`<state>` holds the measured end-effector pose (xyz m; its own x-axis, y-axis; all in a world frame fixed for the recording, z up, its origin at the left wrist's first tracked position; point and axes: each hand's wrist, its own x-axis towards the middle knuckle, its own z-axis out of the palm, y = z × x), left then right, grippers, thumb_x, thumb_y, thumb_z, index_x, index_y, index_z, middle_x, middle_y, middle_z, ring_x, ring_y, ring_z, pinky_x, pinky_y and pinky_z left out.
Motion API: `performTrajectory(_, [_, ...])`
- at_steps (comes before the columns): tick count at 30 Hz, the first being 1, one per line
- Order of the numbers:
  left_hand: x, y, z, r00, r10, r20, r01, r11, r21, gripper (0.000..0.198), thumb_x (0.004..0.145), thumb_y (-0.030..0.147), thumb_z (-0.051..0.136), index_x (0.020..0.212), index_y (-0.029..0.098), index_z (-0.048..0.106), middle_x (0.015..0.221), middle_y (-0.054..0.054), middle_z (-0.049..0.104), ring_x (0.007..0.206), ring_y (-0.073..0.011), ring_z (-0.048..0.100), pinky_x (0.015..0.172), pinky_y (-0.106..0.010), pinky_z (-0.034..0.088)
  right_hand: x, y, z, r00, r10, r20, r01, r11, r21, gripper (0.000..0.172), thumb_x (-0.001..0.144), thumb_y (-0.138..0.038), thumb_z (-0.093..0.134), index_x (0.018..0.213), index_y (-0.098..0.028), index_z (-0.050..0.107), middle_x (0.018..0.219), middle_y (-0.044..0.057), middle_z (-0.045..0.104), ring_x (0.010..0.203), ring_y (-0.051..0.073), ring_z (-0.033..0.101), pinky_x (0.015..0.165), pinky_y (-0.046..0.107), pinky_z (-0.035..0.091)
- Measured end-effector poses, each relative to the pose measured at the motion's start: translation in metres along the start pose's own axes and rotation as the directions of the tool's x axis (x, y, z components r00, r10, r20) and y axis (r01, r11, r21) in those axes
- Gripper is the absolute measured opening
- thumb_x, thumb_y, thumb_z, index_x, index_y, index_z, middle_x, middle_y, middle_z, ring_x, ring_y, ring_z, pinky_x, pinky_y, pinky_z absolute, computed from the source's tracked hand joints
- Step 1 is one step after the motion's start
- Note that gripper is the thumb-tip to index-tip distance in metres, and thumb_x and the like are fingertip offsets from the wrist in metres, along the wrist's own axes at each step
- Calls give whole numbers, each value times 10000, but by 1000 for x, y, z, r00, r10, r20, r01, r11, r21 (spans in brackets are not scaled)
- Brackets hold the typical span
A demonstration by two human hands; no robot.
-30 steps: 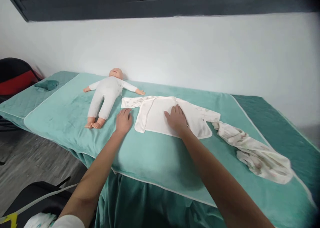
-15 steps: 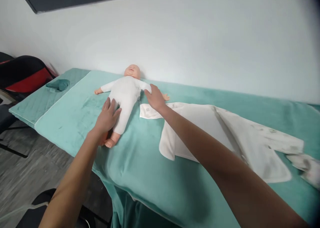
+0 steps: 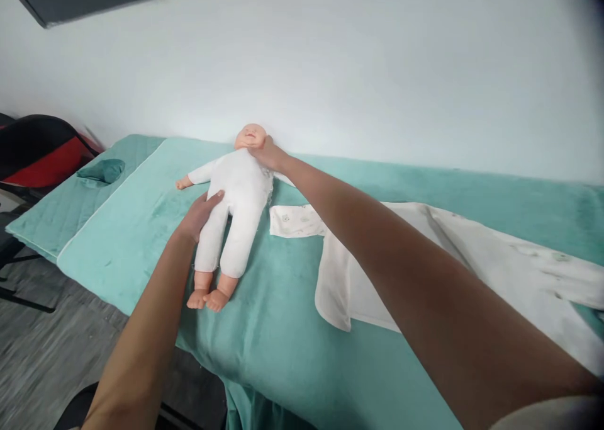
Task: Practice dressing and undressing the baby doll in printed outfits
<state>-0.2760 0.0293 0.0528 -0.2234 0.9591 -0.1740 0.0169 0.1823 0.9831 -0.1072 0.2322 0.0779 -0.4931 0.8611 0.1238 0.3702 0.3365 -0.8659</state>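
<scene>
A baby doll [image 3: 238, 191] in a white bodysuit is on its back on the teal blanket [image 3: 136, 228], head toward the wall. My left hand [image 3: 198, 215] grips the doll's side at the hip, thumb over the front. My right hand [image 3: 268, 155] is tucked at the doll's neck and shoulder, under the chin, fingers partly hidden. A white baby garment [image 3: 363, 272] lies spread flat just right of the doll, beneath my right forearm.
A folded dark teal cloth [image 3: 100, 170] sits at the blanket's far left end. A black and red chair [image 3: 38, 153] stands at the left, over grey floor [image 3: 42, 348]. A white wall [image 3: 377, 71] runs right behind the table.
Both hands left the white garment and moved left to the doll. The doll has since shifted toward me, legs nearer the table's front edge.
</scene>
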Motion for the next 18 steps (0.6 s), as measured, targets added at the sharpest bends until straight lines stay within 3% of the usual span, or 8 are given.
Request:
performTrajectory(4, [-15,15,32,998,52,34,-52,999,-8,578,841,555,742,1207,118,647,838,-106,760,726,-290,744,708,-459,622,-40,-15,-37,981,165,-102,-165,986,6,741,933,-419,627,1489,-18,347,1543,258,484,1385,320,543,1167,464,446])
performTrajectory(6, [-29,24,58,993,100,66,-101,995,5,595,864,548,719,1250,104,627,846,-109,763,767,-308,753,754,-486,630,-67,-21,-66,980,157,-121,-160,987,-19,755,942,-470,618,1488,-27,342,1548,262,479,1389,335,539,1180,482,434])
performTrajectory(10, [-64,33,124,973,182,143,-172,982,-82,618,898,480,687,1378,113,560,1096,-157,775,971,-347,762,883,-510,629,-126,-23,-127,985,80,-154,-94,992,-86,752,965,-531,579,1491,-54,331,1561,246,470,1385,350,538,1192,543,413])
performTrajectory(14, [-101,28,195,954,200,222,-160,970,-183,669,886,474,694,1455,173,511,1371,-163,682,1139,-353,727,944,-519,623,-185,-7,-177,954,180,-242,-217,967,-137,860,953,-581,571,1541,-38,256,1578,266,447,1393,363,528,1184,533,414])
performTrajectory(18, [-134,14,253,948,177,263,-114,964,-238,731,836,532,729,1464,226,514,1429,-133,651,1262,-369,669,1041,-535,584,-239,17,-211,918,240,-315,-302,939,-163,966,917,-633,584,1588,-57,196,1587,268,441,1410,394,510,1176,540,407])
